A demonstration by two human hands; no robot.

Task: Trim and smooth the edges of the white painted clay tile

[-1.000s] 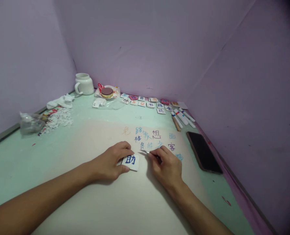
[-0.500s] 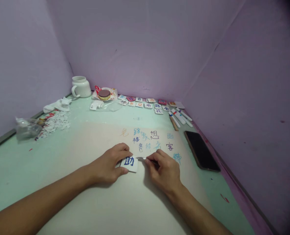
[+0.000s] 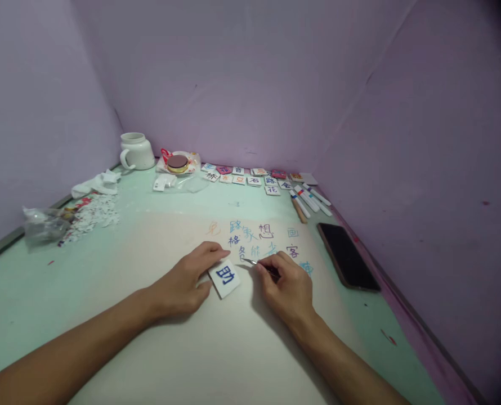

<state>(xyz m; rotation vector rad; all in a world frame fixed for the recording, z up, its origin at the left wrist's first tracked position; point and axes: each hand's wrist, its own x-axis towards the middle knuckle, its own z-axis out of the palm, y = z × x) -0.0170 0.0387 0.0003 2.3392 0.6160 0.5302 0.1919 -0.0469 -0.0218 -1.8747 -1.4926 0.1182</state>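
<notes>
A small thick white card [image 3: 224, 279] with a blue Chinese character lies turned at an angle on the pale sheet. My left hand [image 3: 188, 279] holds it by the left side, the index finger at its top corner and the thumb at its lower left edge. In a pinch, my right hand [image 3: 288, 284] grips a craft knife [image 3: 250, 261] with a thin silvery blade. The blade points left, close above the card's upper right edge. Most of the knife's handle is hidden in my fingers.
Character cards [image 3: 254, 181] line the back wall. Capped markers [image 3: 307, 199] and a black phone [image 3: 347, 256] lie at right. To the left are a white mug [image 3: 137, 152], paper scraps [image 3: 92, 214] and a clear plastic bag [image 3: 45, 224]. Coloured characters mark the pale sheet [image 3: 170, 360].
The card has rotated clockwise under my left hand, whose thumb has slid back to its edge. My right hand has lifted the blade slightly away from the card, toward the back.
</notes>
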